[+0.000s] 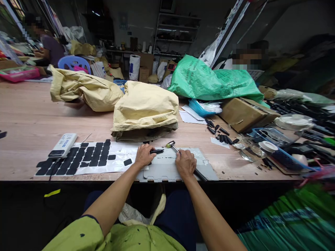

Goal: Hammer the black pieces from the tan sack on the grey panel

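Observation:
My left hand (143, 155) is closed around a slim black pen-like piece (157, 151), whose pointed end sticks out to the right. In my right hand (185, 163) is a small hammer (171, 144) with a metal head, a yellowish face and a black grip. The hammer's head lies up and left of the fist, close to the black piece but apart from it. Both hands are over a grey board (164, 169) at the table's front edge. To the left, rows of black rounded-square pads (96, 153) lie on a white sheet (117, 164).
A white device (62, 144) sits left of the pads. Yellow cloth sacks (146, 104) lie ahead, beside a green sack (209, 80). Small black parts (222, 134), a cardboard box (243, 113) and a blue basket (282, 153) stand to the right. Two other people are farther back.

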Demonstrator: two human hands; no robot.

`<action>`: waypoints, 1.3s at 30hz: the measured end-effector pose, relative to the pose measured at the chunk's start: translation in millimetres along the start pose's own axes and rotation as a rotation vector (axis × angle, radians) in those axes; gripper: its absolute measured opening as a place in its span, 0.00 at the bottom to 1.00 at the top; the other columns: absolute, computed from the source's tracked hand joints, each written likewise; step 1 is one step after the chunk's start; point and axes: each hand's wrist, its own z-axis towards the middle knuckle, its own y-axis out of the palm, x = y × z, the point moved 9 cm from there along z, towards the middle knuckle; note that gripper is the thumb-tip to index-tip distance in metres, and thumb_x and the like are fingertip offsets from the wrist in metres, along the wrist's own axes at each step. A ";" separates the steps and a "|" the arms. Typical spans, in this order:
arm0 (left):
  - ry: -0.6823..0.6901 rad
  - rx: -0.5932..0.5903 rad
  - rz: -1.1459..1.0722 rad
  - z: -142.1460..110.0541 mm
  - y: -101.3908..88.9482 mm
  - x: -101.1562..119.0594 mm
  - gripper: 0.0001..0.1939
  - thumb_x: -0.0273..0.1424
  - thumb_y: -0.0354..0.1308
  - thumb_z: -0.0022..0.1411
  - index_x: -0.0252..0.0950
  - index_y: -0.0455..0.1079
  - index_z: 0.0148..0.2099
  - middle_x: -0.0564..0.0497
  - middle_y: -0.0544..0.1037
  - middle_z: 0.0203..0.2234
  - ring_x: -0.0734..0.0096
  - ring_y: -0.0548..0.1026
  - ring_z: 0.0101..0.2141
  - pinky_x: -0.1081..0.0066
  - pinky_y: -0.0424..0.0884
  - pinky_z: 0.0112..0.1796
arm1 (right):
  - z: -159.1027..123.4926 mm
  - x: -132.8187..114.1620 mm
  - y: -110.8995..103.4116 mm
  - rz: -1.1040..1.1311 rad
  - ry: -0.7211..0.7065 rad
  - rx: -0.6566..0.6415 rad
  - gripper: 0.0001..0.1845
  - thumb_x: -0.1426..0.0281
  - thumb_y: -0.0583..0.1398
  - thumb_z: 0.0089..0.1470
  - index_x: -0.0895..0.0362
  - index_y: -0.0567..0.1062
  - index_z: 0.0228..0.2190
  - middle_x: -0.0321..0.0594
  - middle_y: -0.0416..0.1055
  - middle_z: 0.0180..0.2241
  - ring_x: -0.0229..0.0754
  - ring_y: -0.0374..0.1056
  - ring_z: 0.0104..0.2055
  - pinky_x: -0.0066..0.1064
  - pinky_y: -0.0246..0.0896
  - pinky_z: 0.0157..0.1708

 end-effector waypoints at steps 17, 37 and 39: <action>0.106 -0.104 -0.475 -55.1 -23.3 25.0 0.13 0.39 0.51 0.63 0.39 0.73 0.42 0.51 0.75 0.33 0.68 0.70 0.35 0.69 0.66 0.37 | -2.3 -7.8 2.0 -0.127 -0.038 -0.009 0.11 0.68 0.55 0.60 0.57 0.74 0.42 0.47 0.69 0.40 0.49 0.61 0.42 0.36 0.47 0.35; -0.018 0.007 -0.152 15.8 -37.5 18.7 0.19 0.36 0.53 0.62 0.36 0.72 0.53 0.46 0.79 0.37 0.64 0.76 0.38 0.69 0.68 0.39 | -2.4 -8.8 1.8 -0.139 -0.046 0.011 0.10 0.68 0.55 0.60 0.57 0.73 0.42 0.46 0.69 0.40 0.48 0.61 0.42 0.36 0.46 0.36; -0.198 0.097 -0.046 54.3 -36.9 -4.0 0.21 0.36 0.54 0.62 0.36 0.69 0.56 0.43 0.78 0.42 0.59 0.75 0.43 0.65 0.68 0.43 | -1.8 -8.6 2.1 -0.134 -0.047 0.006 0.10 0.69 0.56 0.60 0.57 0.73 0.42 0.45 0.69 0.39 0.48 0.61 0.42 0.35 0.47 0.36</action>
